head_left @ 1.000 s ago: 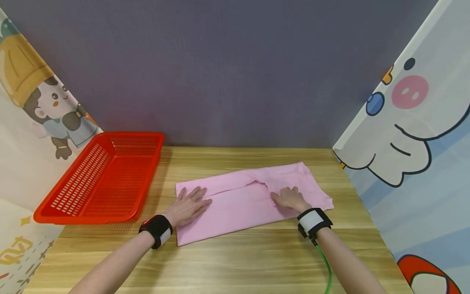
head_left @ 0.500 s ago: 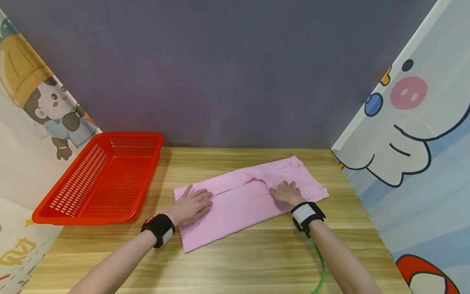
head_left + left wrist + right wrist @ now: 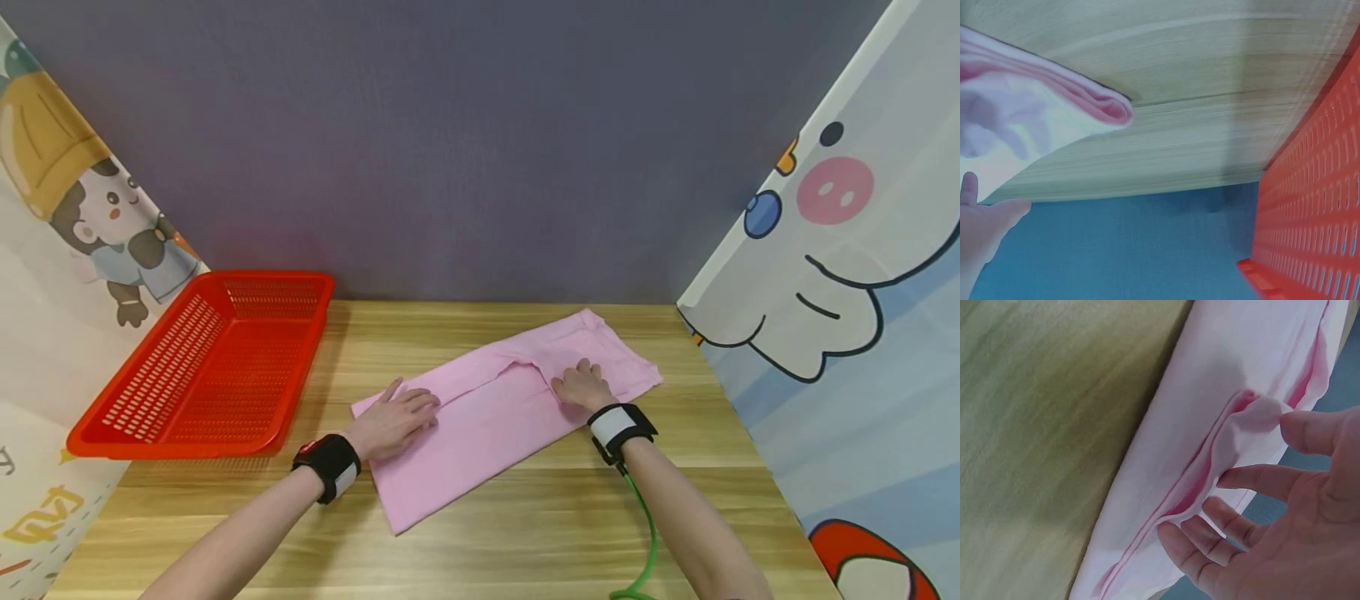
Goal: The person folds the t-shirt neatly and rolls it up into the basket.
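Note:
A pink folded cloth [image 3: 480,442] lies slantwise on the wooden table, its right end farther back than its left. A curved inner edge and a long fold line show on its upper layer. My left hand [image 3: 396,422] rests on the cloth's left end with relaxed fingers. In the left wrist view, that hand [image 3: 985,231] shows only in part, beside the layered cloth corner [image 3: 1100,109]. On the cloth's right part lies my right hand [image 3: 582,388]. The right wrist view shows this hand [image 3: 1297,531] with bent, spread fingertips touching the cloth's loose opening; nothing is pinched.
A red perforated plastic basket [image 3: 303,392] stands at the left of the table [image 3: 480,550]. Behind the table rises a dark grey panel [image 3: 480,167]. Printed cartoon sheets hang on both sides. A green cable [image 3: 651,533] runs from the right wristband [image 3: 619,425].
The cloth has turned counterclockwise: its right end has shifted back and left, its left front corner forward and right. My right hand has moved back and slightly left with it.

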Motion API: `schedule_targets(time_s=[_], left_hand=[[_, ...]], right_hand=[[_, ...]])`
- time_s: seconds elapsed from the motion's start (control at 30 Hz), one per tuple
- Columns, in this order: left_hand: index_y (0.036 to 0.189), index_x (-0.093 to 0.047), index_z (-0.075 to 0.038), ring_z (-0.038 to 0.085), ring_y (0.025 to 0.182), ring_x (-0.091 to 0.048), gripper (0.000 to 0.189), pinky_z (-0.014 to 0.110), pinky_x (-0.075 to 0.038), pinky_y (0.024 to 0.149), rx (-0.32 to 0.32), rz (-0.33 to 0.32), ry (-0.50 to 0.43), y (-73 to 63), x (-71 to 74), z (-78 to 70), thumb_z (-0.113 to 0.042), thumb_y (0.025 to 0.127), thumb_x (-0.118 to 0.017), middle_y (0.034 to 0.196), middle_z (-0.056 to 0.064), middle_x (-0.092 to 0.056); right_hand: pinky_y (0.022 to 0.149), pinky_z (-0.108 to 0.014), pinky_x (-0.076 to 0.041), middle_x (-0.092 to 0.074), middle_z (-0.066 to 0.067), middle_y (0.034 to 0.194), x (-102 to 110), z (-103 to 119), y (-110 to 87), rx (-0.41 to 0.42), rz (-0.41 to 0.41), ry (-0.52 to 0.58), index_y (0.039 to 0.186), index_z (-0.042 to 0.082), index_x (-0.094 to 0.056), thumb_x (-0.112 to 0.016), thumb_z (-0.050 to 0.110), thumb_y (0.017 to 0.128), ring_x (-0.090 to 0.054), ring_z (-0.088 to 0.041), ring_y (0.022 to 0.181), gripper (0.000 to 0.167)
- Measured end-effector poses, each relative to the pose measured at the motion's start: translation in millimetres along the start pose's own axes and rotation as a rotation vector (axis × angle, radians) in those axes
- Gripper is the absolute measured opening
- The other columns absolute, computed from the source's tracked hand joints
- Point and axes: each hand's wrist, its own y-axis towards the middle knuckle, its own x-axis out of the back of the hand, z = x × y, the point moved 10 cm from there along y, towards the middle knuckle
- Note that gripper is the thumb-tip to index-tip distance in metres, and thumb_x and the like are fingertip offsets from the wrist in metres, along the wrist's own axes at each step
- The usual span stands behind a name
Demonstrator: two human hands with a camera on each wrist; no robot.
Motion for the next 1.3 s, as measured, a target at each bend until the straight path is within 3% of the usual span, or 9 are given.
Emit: schedule_targets(time_s=[0.27,0.63,0.77,0.9,1.03,1.3], left_hand=[[0.108,-0.070,-0.024,0.028,0.141,-0.049,0.014,0.070,-0.031,0.114,-0.034,0.034,-0.068,2.2,-1.0,-2.9,-0.019,0.098,-0.062,0.142,0.002,-0.059],[0.102,-0.070,-0.022,0.031,0.140,-0.049,0.014,0.072,-0.030,0.112,-0.095,0.070,-0.169,6.3,-1.0,-9.7,-0.011,0.096,-0.062,0.140,0.005,-0.059],[0.106,-0.070,-0.023,0.030,0.142,-0.046,0.017,0.071,-0.028,0.114,-0.095,0.102,-0.209,8.9,-4.9,-8.4,-0.012,0.095,-0.064,0.144,0.005,-0.056],[0.123,-0.065,-0.022,0.031,0.145,-0.043,0.037,0.073,-0.026,0.114,-0.099,0.114,-0.237,11.8,-5.1,-6.3,-0.011,0.089,-0.073,0.152,0.009,-0.050],[0.144,-0.053,-0.018,0.034,0.148,-0.039,0.067,0.073,-0.026,0.113,-0.112,0.143,-0.222,14.4,-6.0,-6.1,-0.025,0.083,-0.079,0.158,0.011,-0.043],[0.154,-0.038,-0.010,0.036,0.150,-0.034,0.103,0.071,-0.023,0.116,-0.115,0.186,-0.209,19.3,-10.0,-8.7,-0.046,0.069,-0.085,0.162,0.013,-0.037]], right_hand=[[0.108,-0.069,-0.036,-0.033,-0.030,0.150,-3.5,1.3,6.9,-0.003,0.002,-0.022,0.140,-0.006,-0.049,-0.033,0.029,0.103,-0.029,-0.051,0.139,0.053],[0.111,-0.069,-0.033,-0.031,-0.025,0.156,-4.5,5.4,15.6,-0.004,0.001,-0.047,0.148,-0.001,-0.042,-0.029,0.027,0.104,-0.026,-0.047,0.144,0.054],[0.111,-0.068,-0.033,-0.034,-0.023,0.155,-3.6,7.0,17.7,0.000,-0.012,-0.061,0.148,0.000,-0.043,-0.030,0.027,0.105,-0.028,-0.046,0.143,0.053],[0.110,-0.068,-0.034,-0.035,-0.022,0.155,-3.8,8.7,18.9,0.008,-0.016,-0.068,0.147,0.001,-0.044,-0.030,0.027,0.104,-0.030,-0.046,0.143,0.052],[0.111,-0.069,-0.033,-0.034,-0.022,0.156,-4.4,12.4,18.6,0.016,-0.010,-0.061,0.147,0.001,-0.044,-0.031,0.027,0.103,-0.030,-0.047,0.144,0.053],[0.114,-0.070,-0.029,-0.030,-0.022,0.160,-6.6,20.1,18.9,0.030,0.013,-0.058,0.152,0.003,-0.039,-0.030,0.028,0.104,-0.027,-0.049,0.146,0.055]])
